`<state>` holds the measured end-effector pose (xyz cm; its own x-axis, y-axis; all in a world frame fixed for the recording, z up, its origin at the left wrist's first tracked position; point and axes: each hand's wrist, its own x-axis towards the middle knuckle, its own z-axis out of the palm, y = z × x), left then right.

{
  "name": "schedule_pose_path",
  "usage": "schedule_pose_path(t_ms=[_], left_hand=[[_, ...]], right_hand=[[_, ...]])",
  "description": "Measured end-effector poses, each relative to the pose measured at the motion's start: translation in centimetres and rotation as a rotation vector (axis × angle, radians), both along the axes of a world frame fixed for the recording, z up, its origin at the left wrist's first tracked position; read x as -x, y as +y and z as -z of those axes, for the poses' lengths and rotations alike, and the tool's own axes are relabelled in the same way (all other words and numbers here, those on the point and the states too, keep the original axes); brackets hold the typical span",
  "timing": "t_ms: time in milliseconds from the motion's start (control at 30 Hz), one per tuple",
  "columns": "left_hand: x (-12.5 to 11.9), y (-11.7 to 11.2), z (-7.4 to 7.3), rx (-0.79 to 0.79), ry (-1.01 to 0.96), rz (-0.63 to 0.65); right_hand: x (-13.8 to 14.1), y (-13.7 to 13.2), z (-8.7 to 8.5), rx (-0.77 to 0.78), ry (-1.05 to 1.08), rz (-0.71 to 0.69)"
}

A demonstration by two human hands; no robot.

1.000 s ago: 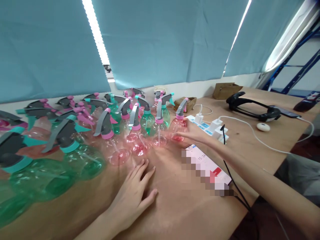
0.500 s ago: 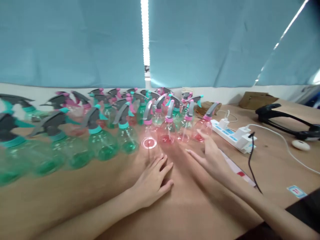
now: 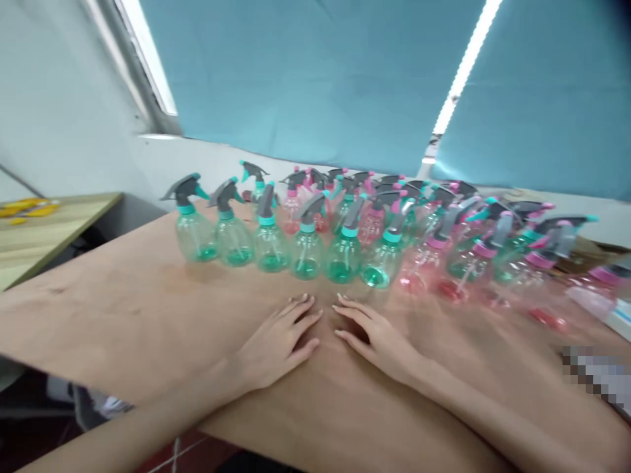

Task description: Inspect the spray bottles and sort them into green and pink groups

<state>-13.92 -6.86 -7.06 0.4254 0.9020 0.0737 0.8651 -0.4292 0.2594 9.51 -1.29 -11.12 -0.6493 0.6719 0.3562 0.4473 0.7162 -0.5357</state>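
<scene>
My left hand (image 3: 276, 341) lies flat on the brown table (image 3: 123, 309), fingers stretched out and holding nothing. My right hand (image 3: 377, 335) rests flat beside it, fingers also spread, empty. Their fingertips nearly meet. Just beyond them stands a crowd of small spray bottles: green ones with teal collars (image 3: 305, 253) at the left and middle, pink ones with pink collars (image 3: 456, 263) at the right, all with grey triggers. The nearest green bottle (image 3: 377, 263) stands a short way past my fingertips.
A second wooden table (image 3: 44, 226) stands at the far left with yellow items on it. Blue blinds (image 3: 315, 72) hang behind the bottles. A white power strip (image 3: 599, 309) shows at the right edge. The table's near-left edge drops to the floor.
My view has swung to the left. My right hand has drawn back from the pink bottles and now lies flat beside my left hand, which stays on the table.
</scene>
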Motion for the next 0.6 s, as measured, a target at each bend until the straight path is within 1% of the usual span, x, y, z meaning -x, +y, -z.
schedule_pose_path(t_ms=[67, 167, 233, 300, 367, 433, 533, 600], left_hand=[[2.4, -1.0, -0.8, 0.041, -0.053, -0.095], [5.3, -2.5, -1.6, 0.082, -0.246, -0.265], [7.1, -3.2, -1.6, 0.052, -0.408, -0.367], [9.2, -3.3, -1.3, -0.039, -0.592, -0.449], [11.6, -2.6, -1.0, -0.064, -0.720, -0.572], [14.2, -1.2, -0.8, -0.146, -0.815, -0.707], [17.7, 1.5, -1.3, -0.289, -0.852, -0.845], [19.5, 3.2, -1.9, -0.355, -0.827, -0.917]], right_hand=[[1.9, 0.0, -0.2, 0.002, -0.039, -0.040], [4.0, 0.2, -0.4, -0.019, -0.095, -0.109], [5.1, 0.5, -0.5, -0.045, -0.102, -0.153], [6.1, 0.8, -0.6, -0.066, -0.100, -0.171], [7.0, 1.1, -0.5, -0.091, -0.099, -0.179], [7.8, 1.4, -0.4, -0.123, -0.100, -0.190], [9.0, 1.6, -0.2, -0.166, -0.115, -0.200], [9.8, 1.5, -0.1, -0.188, -0.122, -0.207]])
